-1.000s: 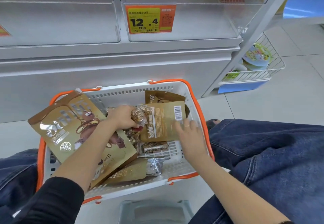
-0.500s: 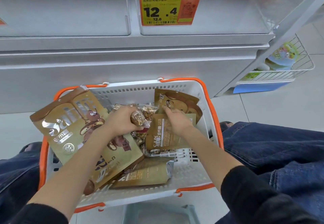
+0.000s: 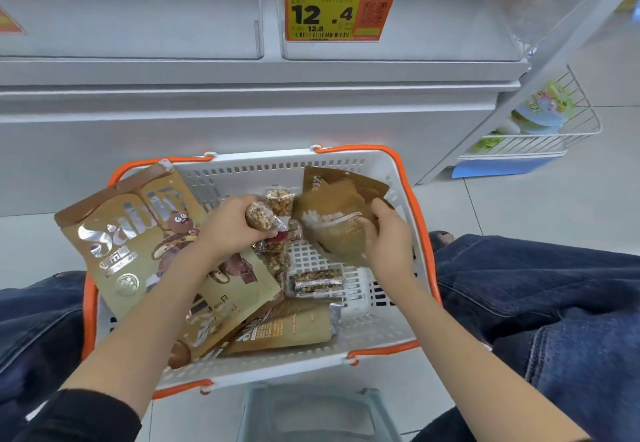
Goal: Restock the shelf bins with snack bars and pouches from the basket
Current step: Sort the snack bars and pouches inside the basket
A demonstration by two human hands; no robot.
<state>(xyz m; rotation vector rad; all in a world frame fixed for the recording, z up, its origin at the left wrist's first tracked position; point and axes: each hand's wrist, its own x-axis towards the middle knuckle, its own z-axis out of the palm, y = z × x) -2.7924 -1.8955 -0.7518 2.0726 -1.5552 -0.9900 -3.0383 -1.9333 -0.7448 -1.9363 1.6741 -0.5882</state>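
A white basket (image 3: pixel 381 341) with orange handles stands on the floor between my knees. A large gold pouch (image 3: pixel 138 251) leans in its left side, and a smaller gold pouch (image 3: pixel 287 327) lies flat near the front. Several clear-wrapped snack bars (image 3: pixel 317 280) lie on the basket floor. My left hand (image 3: pixel 232 227) grips a clear-wrapped snack bar (image 3: pixel 261 218) over the middle of the basket. My right hand (image 3: pixel 388 234) grips a brown pouch (image 3: pixel 332 216) at the basket's right side, lifted and tilted. Clear shelf bins (image 3: pixel 433 26) stand above.
An orange and yellow price tag (image 3: pixel 339 7) sticks on the right bin's front. A second clear bin (image 3: pixel 138 9) is to its left. A white wire rack (image 3: pixel 540 130) with packaged goods stands at the right. A grey stool top (image 3: pixel 311 414) shows below the basket.
My right hand has moved to the right side of the basket and lifted the brown pouch, uncovering bars beneath. My left hand still holds the snack bar. The view has tilted slightly.
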